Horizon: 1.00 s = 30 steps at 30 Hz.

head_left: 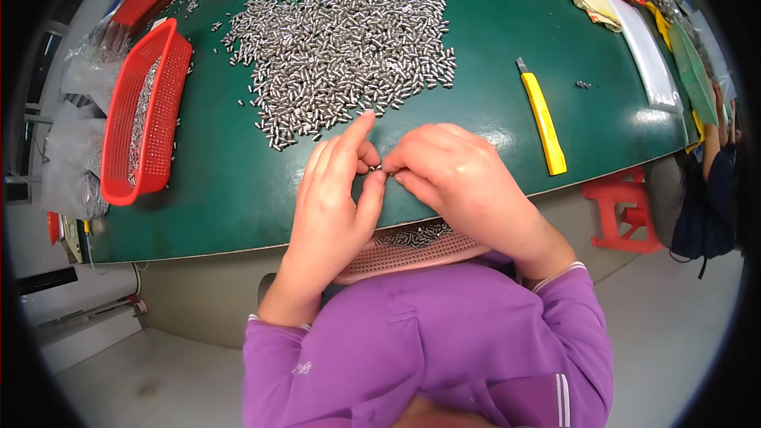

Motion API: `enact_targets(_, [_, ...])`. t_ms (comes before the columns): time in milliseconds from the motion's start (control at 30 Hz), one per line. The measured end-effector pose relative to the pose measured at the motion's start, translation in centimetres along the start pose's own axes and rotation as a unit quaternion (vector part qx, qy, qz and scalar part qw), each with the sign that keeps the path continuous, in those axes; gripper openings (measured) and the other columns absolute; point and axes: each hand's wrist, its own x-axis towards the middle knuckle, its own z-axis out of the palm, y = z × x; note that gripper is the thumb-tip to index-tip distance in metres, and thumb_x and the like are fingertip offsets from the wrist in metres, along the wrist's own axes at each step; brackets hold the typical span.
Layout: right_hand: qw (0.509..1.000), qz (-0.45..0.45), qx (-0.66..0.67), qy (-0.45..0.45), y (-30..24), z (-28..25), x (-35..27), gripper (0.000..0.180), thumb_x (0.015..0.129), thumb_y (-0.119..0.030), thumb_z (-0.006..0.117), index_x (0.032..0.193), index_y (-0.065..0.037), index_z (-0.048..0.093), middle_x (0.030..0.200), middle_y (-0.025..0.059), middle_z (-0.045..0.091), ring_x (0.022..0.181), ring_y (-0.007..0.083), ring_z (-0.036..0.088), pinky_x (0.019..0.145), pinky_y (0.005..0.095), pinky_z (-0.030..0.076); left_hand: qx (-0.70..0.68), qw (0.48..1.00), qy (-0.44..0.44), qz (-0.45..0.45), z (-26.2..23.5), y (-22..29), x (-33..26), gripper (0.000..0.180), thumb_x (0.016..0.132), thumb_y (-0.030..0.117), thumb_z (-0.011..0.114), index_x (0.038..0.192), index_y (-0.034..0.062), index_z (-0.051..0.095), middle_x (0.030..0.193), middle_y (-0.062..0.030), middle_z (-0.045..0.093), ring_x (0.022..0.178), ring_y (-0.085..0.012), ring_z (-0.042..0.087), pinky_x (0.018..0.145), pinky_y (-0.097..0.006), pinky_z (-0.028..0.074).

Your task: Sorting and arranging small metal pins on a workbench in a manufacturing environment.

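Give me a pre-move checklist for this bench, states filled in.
1. Left hand and right hand fingertips meet at small metal parts: ok.
2. Exact count between the fingertips: cannot tell, fingers cover them.
3. Yellow utility knife lies apart from both hands: ok.
4. Pink perforated basket below the table edge has metal parts inside: ok.
5. All loose parts gathered in the main pile: not ok, a few strays lie right of the knife.
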Motion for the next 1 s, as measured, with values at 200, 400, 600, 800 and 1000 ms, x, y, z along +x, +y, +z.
enact_targets(200, [0.998, -0.007, 0.057, 0.022, -0.10, 0.45, 0.44, 0.025, 0.082, 0.002, 0.071, 0.105, -0.007, 0.068, 0.097, 0.0085, 0.069, 0.092, 0.0311, 0.067, 0.082, 0.0425, 0.053, -0.016, 1.000, -0.008, -0.006, -0.19, -0.06, -0.15, 0.066, 0.080, -0.010, 0.068, 0.144, 0.0007, 0.051, 0.096, -0.0116, 0.062, 0.089, -0.0260, 0.061, 0.084, -0.039, 0.052])
enact_targets(400, [0.997, -0.012, 0.074, 0.017, -0.05, 0.51, 0.62, 0.030, 0.082, 0.006, 0.066, 0.109, -0.007, 0.068, 0.100, 0.0077, 0.071, 0.093, 0.0300, 0.067, 0.083, 0.0417, 0.053, -0.026, 0.999, -0.007, -0.023, -0.09, -0.02, -0.34, 0.071, 0.080, -0.009, 0.068, 0.147, 0.0026, 0.049, 0.101, -0.0110, 0.064, 0.091, -0.0248, 0.061, 0.086, -0.038, 0.052])
enact_targets(600, [0.997, -0.006, 0.073, 0.019, -0.38, 0.59, 0.53, 0.035, 0.082, 0.004, 0.067, 0.115, -0.007, 0.065, 0.104, 0.0068, 0.071, 0.094, 0.0292, 0.067, 0.083, 0.0409, 0.053, -0.033, 0.999, -0.001, -0.029, -0.08, -0.17, -0.45, 0.071, 0.081, -0.009, 0.069, 0.148, 0.0039, 0.049, 0.102, -0.0106, 0.065, 0.092, -0.0238, 0.062, 0.086, -0.038, 0.052])
enact_targets(800, [0.999, 0.006, 0.048, 0.012, -0.38, 0.93, 0.32, 0.038, 0.081, 0.004, 0.067, 0.117, -0.008, 0.064, 0.106, 0.0066, 0.071, 0.092, 0.0289, 0.066, 0.082, 0.0415, 0.053, -0.044, 0.998, -0.023, -0.039, -0.71, 0.02, -0.16, 0.071, 0.081, -0.010, 0.069, 0.148, 0.0054, 0.050, 0.102, -0.0105, 0.067, 0.093, -0.0236, 0.063, 0.088, -0.038, 0.052])
enact_targets(1000, [0.998, -0.002, 0.057, 0.014, -0.46, 0.91, 0.59, 0.039, 0.080, 0.007, 0.065, 0.116, -0.006, 0.062, 0.105, 0.0070, 0.070, 0.092, 0.0290, 0.067, 0.082, 0.0415, 0.053, -0.060, 0.997, -0.023, -0.043, -0.85, -0.11, -0.10, 0.068, 0.082, -0.010, 0.068, 0.146, 0.0049, 0.052, 0.101, -0.0100, 0.066, 0.093, -0.0229, 0.064, 0.086, -0.037, 0.054])
